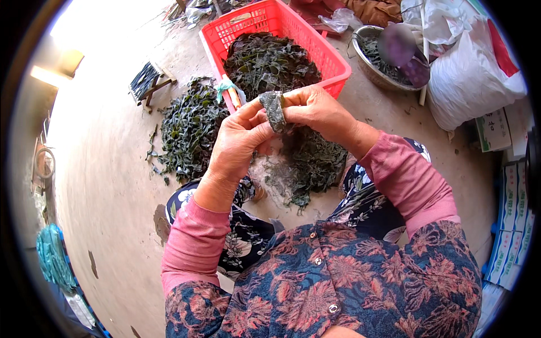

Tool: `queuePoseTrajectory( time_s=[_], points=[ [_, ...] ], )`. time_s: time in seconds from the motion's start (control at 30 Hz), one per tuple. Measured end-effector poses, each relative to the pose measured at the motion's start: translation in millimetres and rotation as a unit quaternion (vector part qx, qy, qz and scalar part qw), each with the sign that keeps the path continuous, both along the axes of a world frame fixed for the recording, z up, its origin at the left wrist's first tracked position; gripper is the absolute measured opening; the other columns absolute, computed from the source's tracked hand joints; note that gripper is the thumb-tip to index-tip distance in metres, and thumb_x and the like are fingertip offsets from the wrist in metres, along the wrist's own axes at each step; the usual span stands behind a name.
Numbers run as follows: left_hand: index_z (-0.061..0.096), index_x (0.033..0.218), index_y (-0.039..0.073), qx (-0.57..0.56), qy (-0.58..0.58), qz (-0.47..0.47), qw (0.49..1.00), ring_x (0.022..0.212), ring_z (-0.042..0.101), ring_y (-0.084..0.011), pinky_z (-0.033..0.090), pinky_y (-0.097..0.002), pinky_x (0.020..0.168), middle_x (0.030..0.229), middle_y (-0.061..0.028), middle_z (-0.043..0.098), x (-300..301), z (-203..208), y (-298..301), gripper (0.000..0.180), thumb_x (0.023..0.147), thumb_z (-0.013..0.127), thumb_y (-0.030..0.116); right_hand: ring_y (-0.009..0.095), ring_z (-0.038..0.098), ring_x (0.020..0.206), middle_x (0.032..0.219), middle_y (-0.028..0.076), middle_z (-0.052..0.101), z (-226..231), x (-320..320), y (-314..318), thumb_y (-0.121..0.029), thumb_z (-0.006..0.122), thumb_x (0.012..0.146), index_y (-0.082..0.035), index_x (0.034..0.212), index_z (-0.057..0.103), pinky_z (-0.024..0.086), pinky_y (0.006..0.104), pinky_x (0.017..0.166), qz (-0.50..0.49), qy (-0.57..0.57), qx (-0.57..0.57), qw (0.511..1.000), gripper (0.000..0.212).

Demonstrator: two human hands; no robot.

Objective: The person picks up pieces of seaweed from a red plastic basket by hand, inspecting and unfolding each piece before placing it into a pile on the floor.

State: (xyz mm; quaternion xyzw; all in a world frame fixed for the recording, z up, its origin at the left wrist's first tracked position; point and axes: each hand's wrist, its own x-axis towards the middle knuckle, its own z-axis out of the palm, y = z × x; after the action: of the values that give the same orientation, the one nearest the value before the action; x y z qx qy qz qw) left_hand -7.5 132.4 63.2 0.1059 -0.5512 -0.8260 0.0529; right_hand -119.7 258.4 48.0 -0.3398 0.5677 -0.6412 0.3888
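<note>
Crate, red and perforated, holds a mound of dark green leaves; a bulging white sack stands well to its right. One leafy heap lies just beside its left side, a second heap before its near end, and a grey bowl between it and the sack. Left of the crate is a small stand. Before the crate's near end, left hand and right hand share one speckled dark strip — left thumb and fingers pinching one side, right thumb and forefinger pinching the other.
</note>
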Motion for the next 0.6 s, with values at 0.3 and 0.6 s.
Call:
queuePoseTrajectory(
  time_s=[0.3, 0.6],
  points=[
    [0.058, 0.088, 0.0, -0.066, -0.014, 0.043, 0.997, 0.053, 0.058, -0.013, 0.046, -0.0206, 0.046, 0.07, -0.0074, 0.061, -3.9, 0.6, -23.5, 0.015, 0.083, 0.055, 0.013, 0.002, 0.044, 0.06, 0.067, -0.003, 0.052, 2.5, 0.0, 0.3, -0.026, 0.063, 0.079, -0.001, 0.076, 0.056, 0.037, 0.0181, 0.051, 0.044, 0.031, 0.028, 0.998, 0.026],
    [0.055, 0.079, 0.002, -0.194, -0.141, 0.117, 0.964, 0.06, 0.062, -0.0141, 0.047, -0.0179, 0.042, 0.075, -0.008, 0.062, 16.3, -8.4, -108.2, 0.009, 0.082, 0.054, 0.011, 0.017, 0.049, 0.055, 0.06, 0.008, 0.052, -23.7, -24.3, -11.6, -0.009, 0.061, 0.073, -0.002, 0.073, 0.05, 0.039, 0.0305, 0.052, -0.035, 0.343, 0.097, 0.934, 0.014]
  ],
)
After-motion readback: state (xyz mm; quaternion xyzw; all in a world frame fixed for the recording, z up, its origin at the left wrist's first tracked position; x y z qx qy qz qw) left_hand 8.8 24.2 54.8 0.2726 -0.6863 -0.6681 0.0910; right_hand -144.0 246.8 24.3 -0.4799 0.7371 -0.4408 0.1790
